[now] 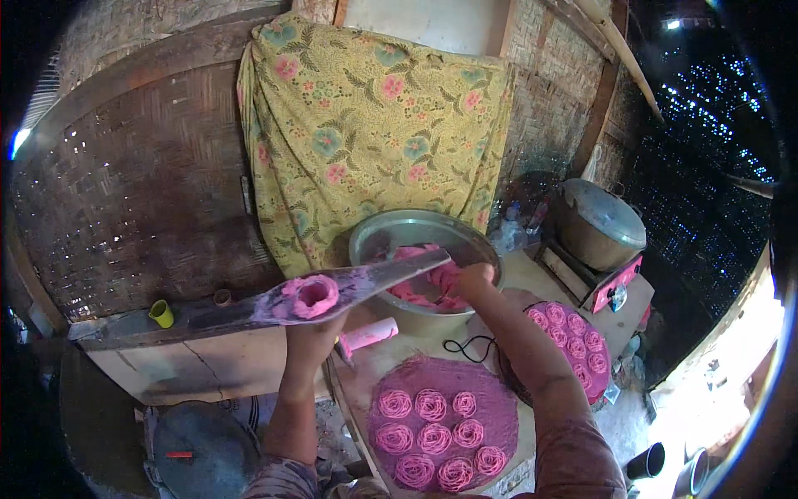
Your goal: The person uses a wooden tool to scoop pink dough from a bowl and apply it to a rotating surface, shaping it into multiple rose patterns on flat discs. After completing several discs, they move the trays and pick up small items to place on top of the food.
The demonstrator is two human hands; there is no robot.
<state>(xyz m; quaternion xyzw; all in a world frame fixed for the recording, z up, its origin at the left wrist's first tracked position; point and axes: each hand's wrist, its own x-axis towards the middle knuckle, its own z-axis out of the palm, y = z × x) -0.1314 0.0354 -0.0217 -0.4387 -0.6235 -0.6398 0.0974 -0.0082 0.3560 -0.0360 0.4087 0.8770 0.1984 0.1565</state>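
My left hand (309,339) holds up a long wooden press board (249,309) from below; its round opening is packed with pink dough (309,296). My right hand (470,280) reaches into a large metal bowl (376,233) and grips pink dough (424,287) inside it. Below my arms lies a round tray (499,391) carrying several pink noodle coils (432,437). A second round tray of pink coils (573,333) sits to the right of it.
A pink cylinder (367,334) lies on the wooden table (216,366) beside a black cord (470,348). A yellow-green cup (161,313) stands at left. A lidded metal pot (597,220) sits on a pink stove (615,287) at right. Floral cloth (374,125) hangs on the woven wall.
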